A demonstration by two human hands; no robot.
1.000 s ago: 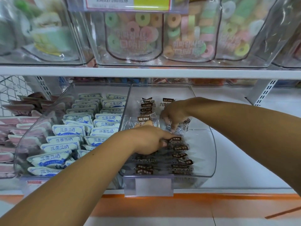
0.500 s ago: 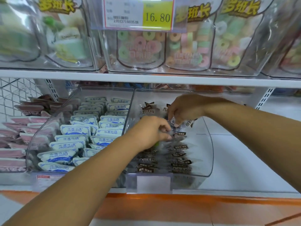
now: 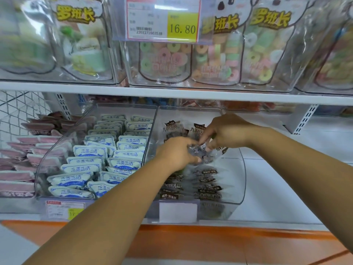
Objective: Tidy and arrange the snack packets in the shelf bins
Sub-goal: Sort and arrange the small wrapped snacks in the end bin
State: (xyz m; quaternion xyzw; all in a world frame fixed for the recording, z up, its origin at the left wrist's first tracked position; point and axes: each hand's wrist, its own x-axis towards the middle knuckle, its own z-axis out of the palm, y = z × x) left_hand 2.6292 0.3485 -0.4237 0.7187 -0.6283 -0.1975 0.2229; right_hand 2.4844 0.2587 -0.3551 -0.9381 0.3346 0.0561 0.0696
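The left hand (image 3: pixel 177 154) curled round a bunch of dark packets (image 3: pixel 202 152), and the right hand (image 3: pixel 227 134) pinched the same bunch from its other side. Below both hands, the bin (image 3: pixel 241 180) held more such packets. White packets (image 3: pixel 89 152) filled the next bin (image 3: pixel 57 148), left of them.

Two arms show, both bare from the picture's edge down to the fingers. The left forearm (image 3: pixel 107 213) enters at 7 o'clock, broad near the camera and narrowing to a slim wrist. The right forearm (image 3: pixel 298 155) enters at 4 o'clock and tapers the same way. The skin on both looks smooth and even. The left hand (image 3: pixel 175 155), near the centre, shows its back and a rounded row of knuckles. The right hand (image 3: pixel 223 132), at 1 o'clock of it, shows its back too. Most fingertips are hidden.
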